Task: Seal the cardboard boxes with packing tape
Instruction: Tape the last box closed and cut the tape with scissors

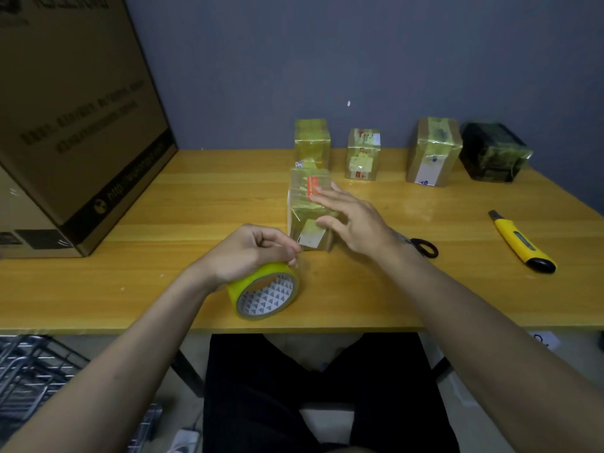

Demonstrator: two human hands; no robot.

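My left hand (248,253) rests on top of the yellow tape roll (266,291), which stands on its edge on the tabletop (202,204) close to the near rim; my thumb and forefinger are pinched together at what seems to be the loose end of the tape, stretched toward the box (the strip is clear and hard to see, so I cannot tell this surely). My right hand (351,220) is spread, with straight fingers laid flat on the top of the small cardboard box (309,212), and the thumb touches its near face beside a white label. This box stands just beyond my left hand and under my right one, already wrapped in shiny tape. Farther from my hands, near the wall, four other taped boxes (362,155) stand in a row. Black scissors (425,247) lie just behind my right wrist, and a yellow utility knife (521,241) lies well to the right. A large cardboard carton (72,125) stands far to the left of my left hand.
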